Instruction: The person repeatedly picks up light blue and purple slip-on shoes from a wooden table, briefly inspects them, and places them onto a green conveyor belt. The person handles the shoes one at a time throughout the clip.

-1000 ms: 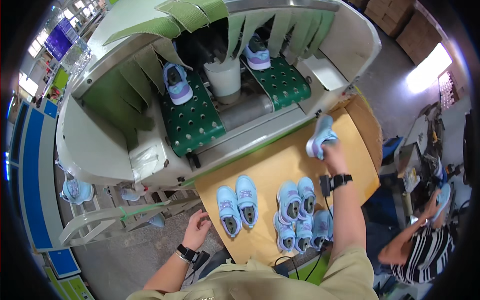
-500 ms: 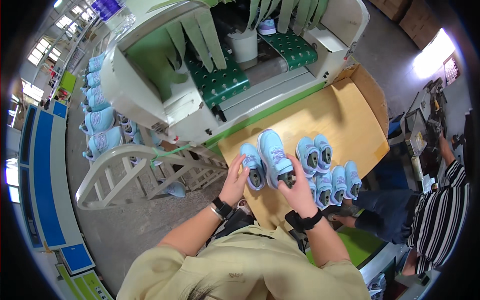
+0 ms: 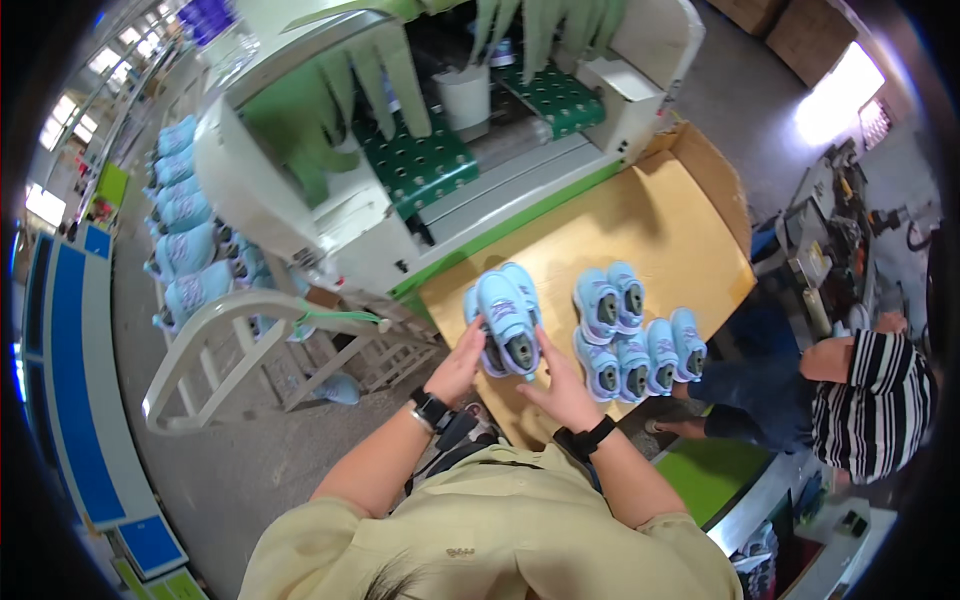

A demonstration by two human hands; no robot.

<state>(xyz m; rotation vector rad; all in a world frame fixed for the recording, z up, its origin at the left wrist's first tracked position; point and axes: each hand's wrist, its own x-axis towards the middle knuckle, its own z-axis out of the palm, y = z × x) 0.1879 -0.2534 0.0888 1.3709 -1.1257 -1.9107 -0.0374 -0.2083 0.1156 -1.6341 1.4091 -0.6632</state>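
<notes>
— What are the hands doing?

— The left hand [image 3: 458, 362] and the right hand [image 3: 560, 392] close from either side on a pair of small light-blue children's shoes [image 3: 505, 322]; the pair is pressed together side by side, toes pointing away from the person, heels toward the palms; the left hand's fingers lie along the outer side of the left shoe, the right hand cups the heel end from below.

— And where is that pair?

— At the near left corner of the tan cardboard-covered worktop [image 3: 640, 215], just above its surface; I cannot tell whether the soles touch it.

— What lies beside it?

— Just to the right, a cluster of more light-blue shoes [image 3: 632, 335] resting on the worktop, two in the far row and three nearer the person; beyond the worktop stands a white and green machine [image 3: 330, 190] with a dark green perforated belt [image 3: 425, 165] and hanging pale green flaps; to the left, a white rack [image 3: 195, 260] carries further blue shoes; at the right, a person in a striped shirt [image 3: 875, 400] sits.
</notes>
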